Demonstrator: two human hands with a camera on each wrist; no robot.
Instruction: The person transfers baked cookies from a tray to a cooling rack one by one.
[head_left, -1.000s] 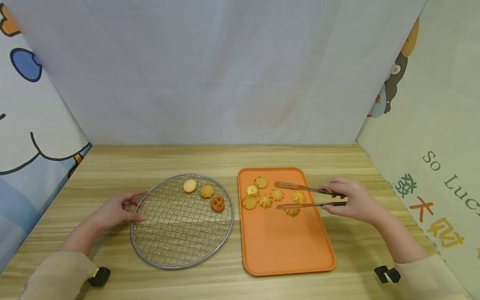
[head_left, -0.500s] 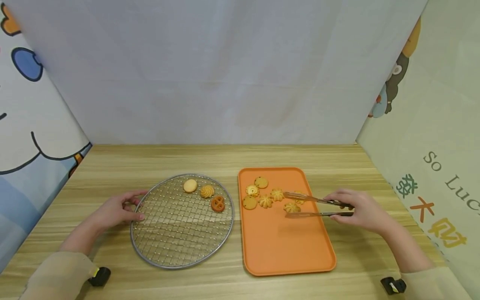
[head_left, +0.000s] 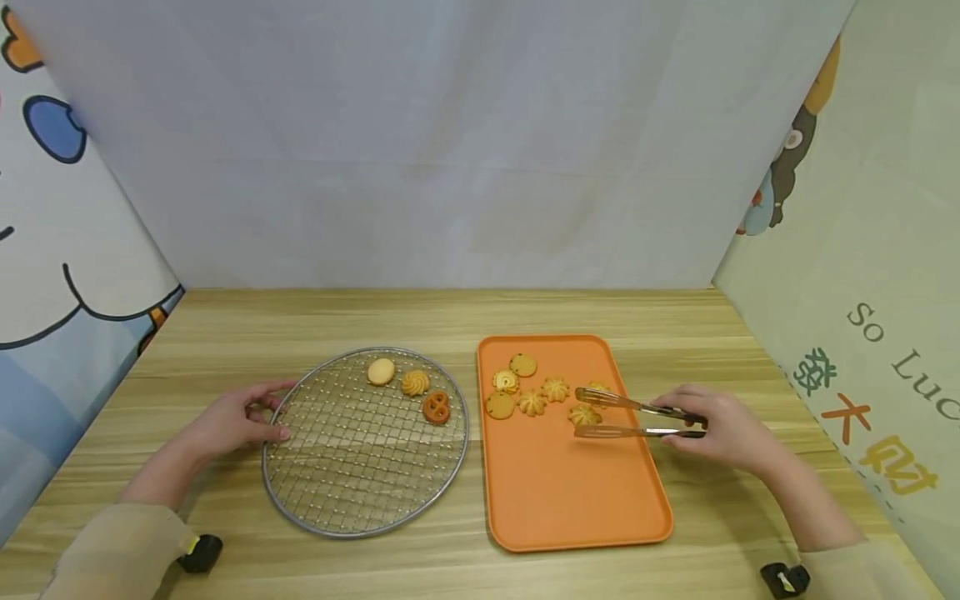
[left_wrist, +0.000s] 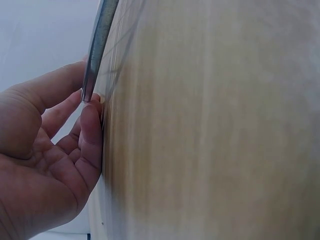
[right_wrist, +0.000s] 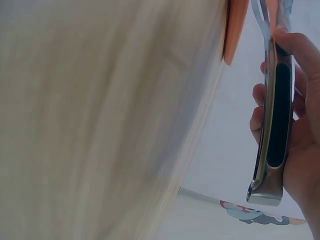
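My left hand [head_left: 238,422] grips the left rim of a round wire cooling rack [head_left: 352,532], thumb on top. On the rack lie a pale oval cookie [head_left: 381,372], a swirl cookie [head_left: 415,382] and a pretzel cookie [head_left: 436,407]. My right hand [head_left: 718,426] holds metal tongs [right_wrist: 272,115] by their dark-gripped handles, the arms spread apart. Their tips hover over the orange tray [head_left: 577,508], on either side of a flower-shaped cookie [head_left: 584,416]. Another flower cookie [head_left: 599,392] is partly hidden behind the upper arm.
Several more cookies lie in the upper left of the tray, among them a round cookie [head_left: 500,406] and a flower cookie [head_left: 532,403]. A wooden table [head_left: 360,321] bears everything. A pale curtain [head_left: 450,167] stands behind, with printed cloths at both sides.
The right hand and tongs have shifted right and toward the front edge, bringing the tips around the front flower cookie. The left hand and rack stay in place.
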